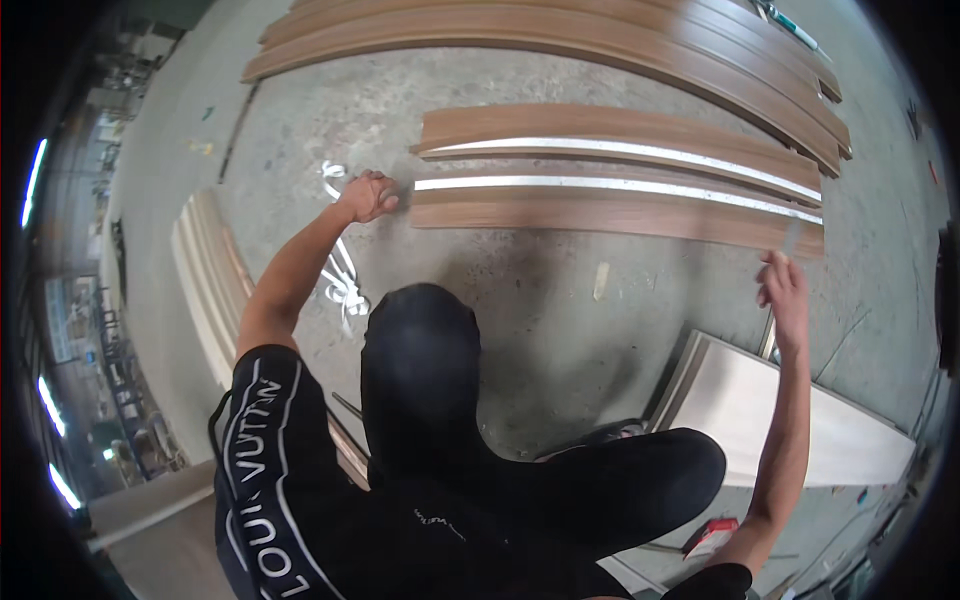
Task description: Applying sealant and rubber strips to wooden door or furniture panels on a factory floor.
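Observation:
Two brown wood-grain boards point(620, 228) lie side by side on the floor ahead of me, each with a white strip point(610, 184) along its length. Just off their left end is my left hand point(370, 197), its fingers curled closed; whatever may be in them is hidden. Near the right end of the closer board, my right hand point(785, 295) has its fingers pinched together. A short, pale, blurred strip point(792, 238) rises from its fingertips over the board. Crumpled white ribbon point(345, 290) lies on the floor below my left hand.
Longer brown boards point(520, 30) lie beyond, with a green-and-white tube point(795, 28) on them. Pale panels point(740, 410) lie at my right, near a red-and-white item point(712, 537). Cream-coloured lengths point(205, 285) lie at my left. My bent knees take up the near middle.

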`<state>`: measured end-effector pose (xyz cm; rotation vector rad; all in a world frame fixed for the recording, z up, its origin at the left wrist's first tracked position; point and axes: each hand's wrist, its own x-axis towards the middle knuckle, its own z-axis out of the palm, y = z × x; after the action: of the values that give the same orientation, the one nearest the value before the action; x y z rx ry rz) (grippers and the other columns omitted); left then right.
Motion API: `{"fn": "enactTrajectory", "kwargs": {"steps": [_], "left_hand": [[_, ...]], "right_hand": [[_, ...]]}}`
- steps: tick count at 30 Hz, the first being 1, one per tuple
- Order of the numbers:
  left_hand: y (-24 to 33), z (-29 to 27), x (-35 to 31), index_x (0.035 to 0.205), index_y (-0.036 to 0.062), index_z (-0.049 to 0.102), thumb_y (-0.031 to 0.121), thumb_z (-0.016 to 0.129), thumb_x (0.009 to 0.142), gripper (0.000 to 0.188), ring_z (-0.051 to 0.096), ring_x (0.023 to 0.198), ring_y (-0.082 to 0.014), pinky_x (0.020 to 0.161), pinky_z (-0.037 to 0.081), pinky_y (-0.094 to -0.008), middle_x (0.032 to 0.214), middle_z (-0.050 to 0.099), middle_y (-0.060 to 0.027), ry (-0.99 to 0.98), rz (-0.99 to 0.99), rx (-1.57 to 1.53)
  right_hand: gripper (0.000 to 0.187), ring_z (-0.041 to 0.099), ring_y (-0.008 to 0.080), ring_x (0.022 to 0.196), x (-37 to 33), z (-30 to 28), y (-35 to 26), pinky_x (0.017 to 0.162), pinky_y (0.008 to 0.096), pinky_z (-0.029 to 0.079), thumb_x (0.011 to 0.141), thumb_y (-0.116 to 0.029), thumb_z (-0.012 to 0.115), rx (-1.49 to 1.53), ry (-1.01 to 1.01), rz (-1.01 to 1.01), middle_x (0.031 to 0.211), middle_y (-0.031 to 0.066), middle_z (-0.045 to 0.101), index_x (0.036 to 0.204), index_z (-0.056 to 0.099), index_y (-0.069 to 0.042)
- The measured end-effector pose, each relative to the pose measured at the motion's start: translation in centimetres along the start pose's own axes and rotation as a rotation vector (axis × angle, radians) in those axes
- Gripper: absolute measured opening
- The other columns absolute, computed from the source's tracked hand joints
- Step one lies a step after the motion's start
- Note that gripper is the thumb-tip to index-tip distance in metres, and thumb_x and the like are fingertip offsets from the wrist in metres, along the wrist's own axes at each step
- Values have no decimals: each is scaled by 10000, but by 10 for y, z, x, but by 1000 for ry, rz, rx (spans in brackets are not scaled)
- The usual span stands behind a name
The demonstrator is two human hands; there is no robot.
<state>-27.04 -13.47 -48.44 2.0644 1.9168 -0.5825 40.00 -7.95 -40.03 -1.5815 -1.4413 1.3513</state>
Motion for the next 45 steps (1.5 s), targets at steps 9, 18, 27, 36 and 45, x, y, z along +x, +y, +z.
{"fn": "enactTrajectory", "kwargs": {"steps": [9, 18, 27, 36, 45], "left_hand": [[-42, 63, 38, 1178, 124, 536, 475, 587, 785, 529, 501, 1087, -310, 909, 382, -459, 1118, 563, -113, 66, 358, -240], [-50, 99, 56, 961, 99, 580, 349, 607, 790, 304, 582, 906, -306, 763, 448, -436, 935, 617, -85, 170, 482, -488], [-53, 102, 64, 980, 98, 586, 328, 610, 793, 297, 584, 841, -341, 704, 472, -444, 909, 623, -106, 215, 531, -570], [-52, 94, 67, 852, 111, 640, 371, 545, 811, 279, 594, 755, -343, 680, 468, -430, 765, 626, -128, 33, 408, -642], [-58, 107, 82, 776, 44, 606, 331, 537, 831, 300, 554, 568, -175, 564, 437, -324, 629, 611, -75, -129, 437, -855]], "right_hand": [[193, 455, 67, 570, 41, 282, -55, 506, 248, 391, 897, -184, 549, -221, -560, -62, 660, -2, 509, 900, 586, 6], [187, 493, 65, 623, 38, 487, -18, 575, 232, 429, 897, -179, 543, -166, -539, 55, 713, 3, 553, 927, 591, -1], [208, 585, 178, 525, 27, 552, -1, 534, 319, 463, 872, -198, 561, -249, -320, 90, 605, 100, 595, 818, 603, -3], [311, 607, 429, 695, 28, 574, -9, 669, 486, 502, 857, -345, 513, -759, -136, -56, 701, 217, 625, 769, 622, -67], [298, 607, 410, 682, 33, 580, -11, 638, 477, 499, 823, -344, 574, -799, -79, -44, 682, 202, 621, 718, 638, -72]]}}
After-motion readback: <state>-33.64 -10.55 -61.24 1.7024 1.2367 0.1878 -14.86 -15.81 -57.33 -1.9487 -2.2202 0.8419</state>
